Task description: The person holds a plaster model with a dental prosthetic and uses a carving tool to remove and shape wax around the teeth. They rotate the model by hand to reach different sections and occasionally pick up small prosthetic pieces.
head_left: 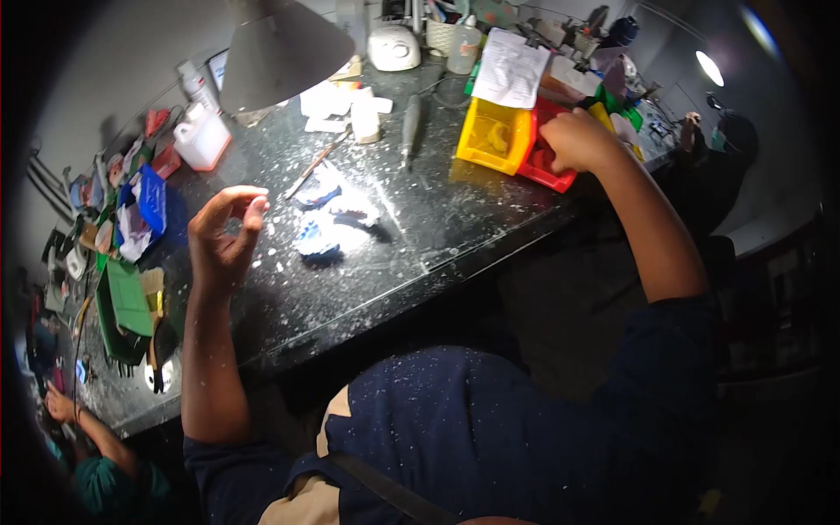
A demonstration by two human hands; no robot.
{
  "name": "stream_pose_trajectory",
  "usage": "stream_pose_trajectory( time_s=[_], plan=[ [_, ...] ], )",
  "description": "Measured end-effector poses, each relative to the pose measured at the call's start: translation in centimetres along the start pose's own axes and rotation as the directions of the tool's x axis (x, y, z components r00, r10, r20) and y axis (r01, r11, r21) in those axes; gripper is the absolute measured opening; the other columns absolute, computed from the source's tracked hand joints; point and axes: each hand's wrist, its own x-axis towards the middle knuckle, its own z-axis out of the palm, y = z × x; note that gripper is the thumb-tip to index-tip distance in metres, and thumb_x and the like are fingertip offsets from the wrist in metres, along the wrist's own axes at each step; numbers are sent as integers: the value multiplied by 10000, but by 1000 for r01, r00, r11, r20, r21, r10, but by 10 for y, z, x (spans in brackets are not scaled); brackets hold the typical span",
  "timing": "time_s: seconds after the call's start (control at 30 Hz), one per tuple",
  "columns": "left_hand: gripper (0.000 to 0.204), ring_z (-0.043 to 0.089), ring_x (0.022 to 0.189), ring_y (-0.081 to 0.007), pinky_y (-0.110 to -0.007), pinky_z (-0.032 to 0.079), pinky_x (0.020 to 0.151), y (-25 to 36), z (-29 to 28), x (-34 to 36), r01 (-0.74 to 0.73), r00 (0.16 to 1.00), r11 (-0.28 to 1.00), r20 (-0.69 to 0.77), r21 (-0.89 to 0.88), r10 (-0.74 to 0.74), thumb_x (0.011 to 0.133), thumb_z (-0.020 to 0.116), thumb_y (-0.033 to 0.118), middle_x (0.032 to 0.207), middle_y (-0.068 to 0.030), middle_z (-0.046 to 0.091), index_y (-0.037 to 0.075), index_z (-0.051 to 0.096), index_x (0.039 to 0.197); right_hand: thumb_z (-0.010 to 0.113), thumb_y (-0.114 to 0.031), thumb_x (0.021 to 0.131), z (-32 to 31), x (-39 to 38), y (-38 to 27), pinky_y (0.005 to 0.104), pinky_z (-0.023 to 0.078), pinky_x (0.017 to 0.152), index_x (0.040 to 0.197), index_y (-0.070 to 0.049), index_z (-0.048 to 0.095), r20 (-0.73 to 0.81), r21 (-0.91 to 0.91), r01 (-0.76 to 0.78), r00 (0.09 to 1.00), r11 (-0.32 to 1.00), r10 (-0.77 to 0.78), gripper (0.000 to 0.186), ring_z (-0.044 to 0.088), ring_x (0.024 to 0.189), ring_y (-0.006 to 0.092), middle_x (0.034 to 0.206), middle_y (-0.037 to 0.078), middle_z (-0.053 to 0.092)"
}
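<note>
My left hand (226, 229) is raised over the left part of the dark bench (394, 289). Its thumb and fingertips come together in a pinch, and anything between them is too small to make out. My right hand (577, 142) reaches down into a red bin (549, 179), whose wall hides the fingertips. A yellow bin (484, 162) with something yellow inside stands against the red one. Under the lamp's light, beside my left hand, lie several small blue-and-white lumpy pieces (317, 238). A thin brush-like tool (313, 168) rests behind them.
A grey lamp shade (284, 54) hangs over the back. A grey handpiece (410, 129), a small white jar (366, 122) and a white jug (201, 138) stand or lie around. Blue (152, 203) and green bins (125, 302) line the left. Another person's hand (61, 404) shows at lower left.
</note>
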Motion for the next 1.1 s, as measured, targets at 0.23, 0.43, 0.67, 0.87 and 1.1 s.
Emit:
stream_pose_trajectory(
  time_s=[0.23,0.43,0.67,0.87,1.1],
  plan=[
    [128,740,890,-105,-265,580,793,2,0,1,-21,1000,1000,20,7,21,1039,716,92,952,-63,784,-2,762,1113,858,-146,760,-9,1,-11,523,550,994,958,-54,790,133,32,-134,983,990,129,230,766,1075,376,1038,190,799],
    [148,747,904,-113,-278,580,835,5,-1,-2,-22,1000,999,13,-29,23,1020,750,111,954,-68,785,13,768,1129,795,-93,835,-43,-33,-7,458,561,824,956,-39,663,-301,354,-56,938,933,170,187,723,927,384,940,169,729],
    [650,768,1049,-164,-352,624,941,19,20,0,-152,959,961,202,-230,200,847,951,127,1213,-110,782,104,692,1442,786,-240,1018,-101,-16,-160,250,530,751,1147,-40,729,-513,852,500,856,156,58,246,666,859,60,970,18,750],
    [520,763,1057,-165,-334,613,969,16,34,-5,127,983,852,177,-508,-41,930,882,98,1232,-120,779,23,692,1409,834,-312,1006,-102,39,-259,230,522,670,1120,9,740,-505,835,506,861,-216,64,353,660,739,60,864,42,756],
    [361,760,1046,-153,-323,615,929,2,35,-10,174,985,817,104,-549,-140,992,840,150,1119,-104,818,-28,748,1292,840,-318,1002,-93,56,-274,240,564,753,1160,8,735,-451,844,445,891,-300,54,377,722,857,101,989,80,791]
  ],
)
